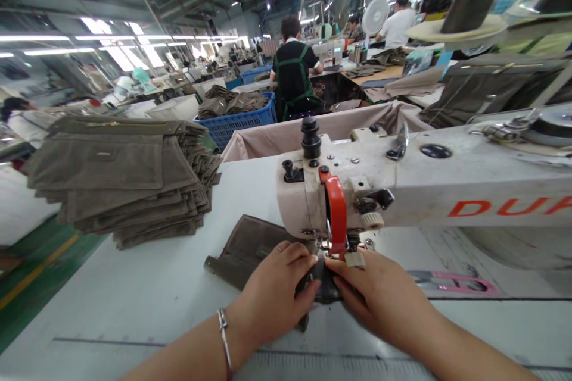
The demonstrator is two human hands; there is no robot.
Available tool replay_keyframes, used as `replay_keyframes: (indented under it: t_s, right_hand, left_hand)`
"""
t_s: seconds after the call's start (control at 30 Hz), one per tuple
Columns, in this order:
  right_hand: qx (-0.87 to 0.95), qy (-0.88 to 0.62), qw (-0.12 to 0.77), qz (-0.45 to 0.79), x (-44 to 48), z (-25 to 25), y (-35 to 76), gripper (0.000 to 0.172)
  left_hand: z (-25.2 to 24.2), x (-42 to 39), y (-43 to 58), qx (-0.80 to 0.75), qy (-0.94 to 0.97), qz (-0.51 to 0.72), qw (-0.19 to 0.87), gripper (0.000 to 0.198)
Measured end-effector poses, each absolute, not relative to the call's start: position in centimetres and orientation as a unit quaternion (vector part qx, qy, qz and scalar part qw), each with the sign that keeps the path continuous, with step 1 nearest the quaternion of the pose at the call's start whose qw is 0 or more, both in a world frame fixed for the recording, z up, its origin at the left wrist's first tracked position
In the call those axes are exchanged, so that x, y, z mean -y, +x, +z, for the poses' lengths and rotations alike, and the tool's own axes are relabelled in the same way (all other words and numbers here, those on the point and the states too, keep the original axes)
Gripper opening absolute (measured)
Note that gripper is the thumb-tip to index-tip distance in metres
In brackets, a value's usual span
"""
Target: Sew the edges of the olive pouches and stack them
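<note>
A white sewing machine [424,184] with a red guard stands over the table. A dark olive fabric panel [254,244] lies under its needle area, its left part folded and spread on the tabletop. My left hand [279,286], a bracelet at its wrist, is closed on the panel just left of the presser foot, thumb and fingertips on the cloth. From the other side, my right hand [379,292] holds the panel's near edge with its fingers together, close to the foot. The cloth directly beneath the needle is partly hidden by my fingers and the machine.
A tall stack of similar olive fabric pieces [120,172] stands at the table's left. Pink-handled thread snips [460,281] lie under the machine arm. Ruler markings run along the table's front. Beyond are a blue crate [241,122] of fabric, a pinkish cloth-lined bin [277,140] and a seated co-worker [295,68].
</note>
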State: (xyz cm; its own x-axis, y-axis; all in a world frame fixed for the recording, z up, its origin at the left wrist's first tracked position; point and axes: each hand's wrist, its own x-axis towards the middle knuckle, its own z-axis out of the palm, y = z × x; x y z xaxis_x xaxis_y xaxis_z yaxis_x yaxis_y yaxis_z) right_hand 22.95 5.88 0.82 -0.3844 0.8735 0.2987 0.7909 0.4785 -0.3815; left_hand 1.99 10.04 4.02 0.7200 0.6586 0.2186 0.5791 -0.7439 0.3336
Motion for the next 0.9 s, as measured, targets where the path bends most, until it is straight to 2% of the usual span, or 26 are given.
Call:
replay_keyframes:
  t_s: [0.13,0.2,0.37,0.57,0.8,0.9]
  right_hand:
    - [0.827,-0.501,0.242,0.088,-5.6,0.9,23.1,0.028]
    - [0.828,-0.498,0.243,0.087,-5.5,1.1,23.3,0.028]
    - [0.859,-0.438,0.231,0.129,-5.4,1.9,24.2,0.029]
    - [0.897,-0.367,0.208,0.130,-5.1,1.8,24.2,0.019]
    - [0.886,-0.383,0.215,0.149,-5.1,2.0,24.1,0.021]
    - [0.886,-0.373,0.231,0.150,-5.0,2.0,24.1,0.027]
  left_hand:
    - [4.2,-8.9,0.4,-0.328,0.925,0.131,0.139,0.049]
    - [3.9,-7.7,-0.6,-0.318,0.933,0.119,0.116,0.054]
    - [2.5,-4.7,-0.2,-0.252,0.948,0.195,0.023,0.027]
    - [3.0,-4.4,1.3,-0.283,0.936,0.205,0.033,0.024]
    - [4.0,-5.1,0.9,-0.258,0.956,0.138,-0.001,0.029]
    - [3.7,-4.9,1.5,-0.233,0.962,0.139,-0.013,0.031]
